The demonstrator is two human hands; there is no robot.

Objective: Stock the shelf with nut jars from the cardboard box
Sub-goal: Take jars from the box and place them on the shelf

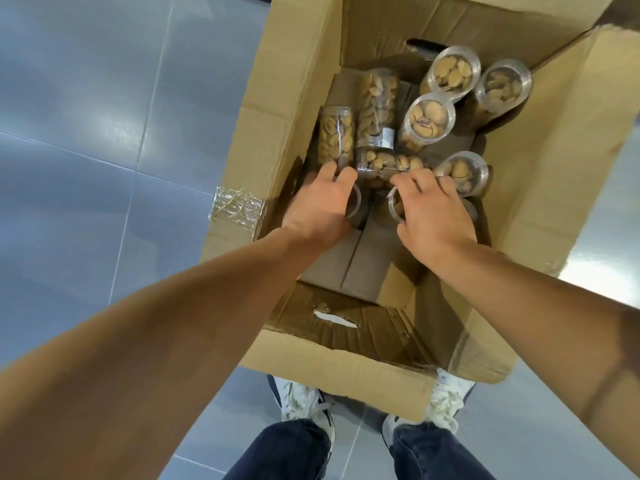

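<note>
Both hands reach into the open cardboard box (304,98) on the grey tiled floor (86,133): the left hand (320,206) has its fingers curled over a clear jar (355,202) seen only at its rim, and the right hand (434,216) is curled likewise over a second jar (394,206). Other nut jars (431,117), clear ribbed plastic cylinders of tan nuts, stand or lie on the corrugated bottom. One lying jar (377,105) bears a silver label, unreadable.
</note>
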